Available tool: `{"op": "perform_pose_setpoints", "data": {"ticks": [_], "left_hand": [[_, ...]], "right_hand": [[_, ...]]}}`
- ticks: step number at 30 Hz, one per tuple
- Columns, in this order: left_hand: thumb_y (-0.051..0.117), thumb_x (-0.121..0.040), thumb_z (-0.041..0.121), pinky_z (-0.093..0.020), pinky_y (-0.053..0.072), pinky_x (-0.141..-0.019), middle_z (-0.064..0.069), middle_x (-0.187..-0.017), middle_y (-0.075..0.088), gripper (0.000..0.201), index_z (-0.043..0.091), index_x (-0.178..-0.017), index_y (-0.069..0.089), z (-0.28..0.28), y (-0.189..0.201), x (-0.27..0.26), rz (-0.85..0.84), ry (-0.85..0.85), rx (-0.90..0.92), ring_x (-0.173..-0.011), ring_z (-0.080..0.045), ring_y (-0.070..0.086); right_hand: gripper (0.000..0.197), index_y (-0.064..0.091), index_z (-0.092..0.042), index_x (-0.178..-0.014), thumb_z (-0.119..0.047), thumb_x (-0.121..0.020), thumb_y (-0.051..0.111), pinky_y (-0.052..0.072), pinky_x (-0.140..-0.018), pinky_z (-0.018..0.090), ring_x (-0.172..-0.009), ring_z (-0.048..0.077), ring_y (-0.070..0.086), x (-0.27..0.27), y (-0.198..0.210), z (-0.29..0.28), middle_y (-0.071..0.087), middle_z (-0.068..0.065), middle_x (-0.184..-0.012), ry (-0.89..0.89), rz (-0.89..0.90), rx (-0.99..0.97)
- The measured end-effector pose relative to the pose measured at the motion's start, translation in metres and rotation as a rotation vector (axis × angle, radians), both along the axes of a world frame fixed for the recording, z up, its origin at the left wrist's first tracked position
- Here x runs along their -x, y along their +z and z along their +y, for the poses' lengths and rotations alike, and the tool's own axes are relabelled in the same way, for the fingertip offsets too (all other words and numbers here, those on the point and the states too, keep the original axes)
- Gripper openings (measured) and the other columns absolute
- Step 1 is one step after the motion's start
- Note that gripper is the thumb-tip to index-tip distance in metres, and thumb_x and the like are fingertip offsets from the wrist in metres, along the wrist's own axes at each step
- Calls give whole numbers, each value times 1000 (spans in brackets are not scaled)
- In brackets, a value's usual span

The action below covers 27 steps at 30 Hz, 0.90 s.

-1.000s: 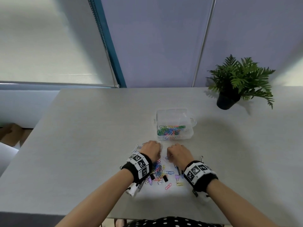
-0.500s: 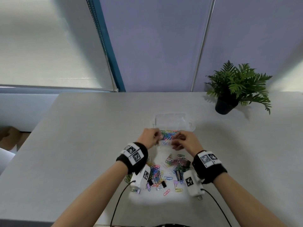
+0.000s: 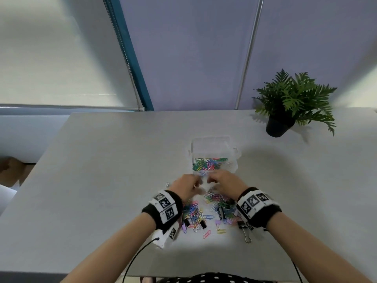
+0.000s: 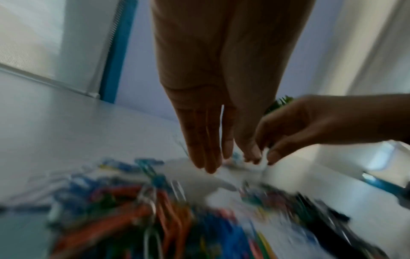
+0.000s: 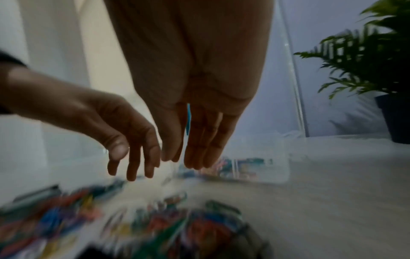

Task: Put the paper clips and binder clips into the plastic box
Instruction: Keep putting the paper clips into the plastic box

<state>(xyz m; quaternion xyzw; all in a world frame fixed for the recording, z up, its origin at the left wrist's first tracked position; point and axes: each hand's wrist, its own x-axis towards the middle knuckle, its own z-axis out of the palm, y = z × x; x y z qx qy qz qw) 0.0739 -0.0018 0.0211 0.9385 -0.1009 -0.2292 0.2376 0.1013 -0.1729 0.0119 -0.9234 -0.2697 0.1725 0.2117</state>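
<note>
The clear plastic box (image 3: 212,139) stands open mid-table with coloured paper clips (image 3: 208,164) in its near half; in the right wrist view the box (image 5: 261,168) lies just beyond my fingers. Loose paper clips (image 3: 194,213) and black binder clips (image 3: 221,212) lie heaped on a white sheet (image 3: 224,241) between my wrists. My left hand (image 3: 195,185) (image 4: 213,157) and right hand (image 3: 212,180) (image 5: 190,157) hover side by side between the heap and the box's near wall. Both have fingers pointing down, nearly straight, with nothing visibly held.
A potted fern (image 3: 293,103) stands at the table's far right corner. One black binder clip (image 3: 244,231) lies off the heap under my right wrist. The grey table (image 3: 102,180) stretches bare to the left and right of the work area.
Both hands went from the heap up to the box half a second ago, and have since drawn back a little toward me. They now hang just short of the box's near wall.
</note>
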Motion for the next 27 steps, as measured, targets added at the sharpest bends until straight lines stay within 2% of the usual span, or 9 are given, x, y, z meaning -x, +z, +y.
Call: {"op": "perform_pose_setpoints", "data": {"ticks": [3,6,10,13,17,19,21,23,27], "left_hand": [[72,-76,20,-41,44,-98,-12,-125,47,54,5,-122,47,-25,-18,10,7,-10,-69,-112,-29,52],[66,-79,9,-45,44,-97,-14,-124,46,49,4,-122,45,-37,-24,10,-95,-13,-99,-115,-31,48],[55,-82,7,-38,48,-83,-12,-105,55,13,6,-96,56,-35,-23,9,-138,-13,-114,-98,-30,58],[54,-82,8,-33,46,-80,-12,-102,59,11,7,-91,59,-26,-23,4,-110,-32,-100,-94,-28,59],[57,-81,6,-30,51,-82,-7,-95,69,9,10,-85,63,-12,-26,0,-75,6,-19,-90,-23,63],[57,-82,2,-23,52,-72,0,-84,70,12,11,-83,65,-6,-25,-3,-42,102,68,-78,-14,64],[55,-83,-6,-11,48,-55,6,-69,65,18,10,-82,64,-1,-21,-4,29,186,198,-58,-2,61],[53,-85,-9,-10,47,-46,6,-63,61,16,4,-85,63,4,-15,-3,92,260,317,-44,6,57],[55,-86,-5,-7,48,-49,1,-66,61,9,1,-89,62,7,0,-6,96,281,425,-44,7,58]], "right_hand": [[38,50,-8,-118,-5,-81,59,47,-91,39,-108,25,53,6,-18,7,51,9,-126,70,-15,174],[51,39,-6,-132,-5,-84,56,42,-100,39,-123,27,44,6,-20,2,42,11,-139,40,-33,185],[20,56,-7,-106,-14,-88,52,44,-86,38,-108,27,52,10,-16,-7,55,11,-117,8,-31,303],[18,58,-10,-100,-18,-85,56,43,-82,36,-104,27,53,12,-16,-13,58,10,-110,-2,-14,279],[16,61,-11,-95,-19,-82,62,43,-83,34,-98,24,54,12,-19,-18,61,8,-102,-91,54,101],[12,64,-9,-84,-14,-75,70,48,-81,36,-83,20,56,12,-19,-21,62,4,-85,-194,127,-99],[11,65,-5,-78,-9,-72,74,49,-74,32,-73,17,56,13,-15,-22,62,4,-75,-279,206,-250],[10,64,-9,-74,-7,-72,74,49,-62,22,-65,15,58,14,-9,-23,63,4,-70,-333,279,-347],[18,60,-15,-66,-2,-74,71,48,-48,17,-50,9,58,10,-1,-27,65,5,-63,-392,373,-489]]}}
